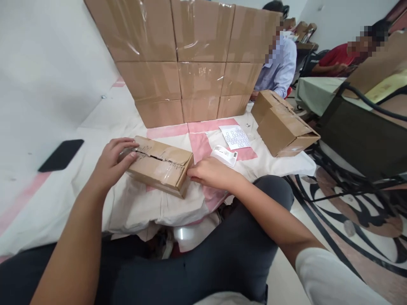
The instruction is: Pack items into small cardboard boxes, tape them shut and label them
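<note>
A small brown cardboard box (159, 163) lies on the cloth-covered table in front of me. Its top flaps meet in a slightly gapped seam, with clear tape and torn-looking marks along it. My left hand (116, 161) grips the box's left end, thumb on top and fingers over the far edge. At the right end, my right hand (206, 171) has its fingers pinched together against the box's edge; what is between them, if anything, is hidden. Just beyond the right hand sits a white plastic piece that looks like a tape dispenser (226, 156).
A wall of taped cardboard boxes (200, 80) stands at the back. To the right is another carton (282, 123), near a printed white sheet (235, 137). A black phone (62, 155) lies left. Two people sit beyond, and a dark chair (365, 131) stands right.
</note>
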### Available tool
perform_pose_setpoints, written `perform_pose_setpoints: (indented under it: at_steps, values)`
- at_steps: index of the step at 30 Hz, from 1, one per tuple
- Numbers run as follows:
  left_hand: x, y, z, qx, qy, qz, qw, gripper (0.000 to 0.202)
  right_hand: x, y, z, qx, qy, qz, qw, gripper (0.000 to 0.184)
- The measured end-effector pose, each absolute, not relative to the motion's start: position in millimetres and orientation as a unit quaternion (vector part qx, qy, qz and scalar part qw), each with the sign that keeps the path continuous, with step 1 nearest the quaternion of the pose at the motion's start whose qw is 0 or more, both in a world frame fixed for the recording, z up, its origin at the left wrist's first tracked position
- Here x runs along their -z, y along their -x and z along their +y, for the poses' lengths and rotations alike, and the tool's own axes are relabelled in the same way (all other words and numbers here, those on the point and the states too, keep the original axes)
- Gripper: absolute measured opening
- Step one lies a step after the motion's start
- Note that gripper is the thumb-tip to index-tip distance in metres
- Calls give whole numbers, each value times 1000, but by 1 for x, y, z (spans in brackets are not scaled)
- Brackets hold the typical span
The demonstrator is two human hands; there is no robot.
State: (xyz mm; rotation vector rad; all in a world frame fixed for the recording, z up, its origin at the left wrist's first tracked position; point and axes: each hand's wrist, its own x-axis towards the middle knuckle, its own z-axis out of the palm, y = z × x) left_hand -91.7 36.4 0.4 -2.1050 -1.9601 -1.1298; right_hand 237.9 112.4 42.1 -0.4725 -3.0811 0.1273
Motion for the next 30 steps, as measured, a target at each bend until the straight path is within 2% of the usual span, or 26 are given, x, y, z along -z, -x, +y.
perform_pose_setpoints:
  at_steps: [7,13,19,30]
  values:
    - [4,92,37,383,683,-619,55,56,-40,-235,112,-21,169,-985,-9,18]
    - [2,85,35,382,666,-640,32,64,-40,-231,105,10,209,-976,-60,21]
    - [5,82,29,424,663,-617,18,38,-33,-227,102,42,246,-967,-49,27]
    - [6,80,28,433,655,-618,26,36,-24,-226,106,55,285,-957,-9,29]
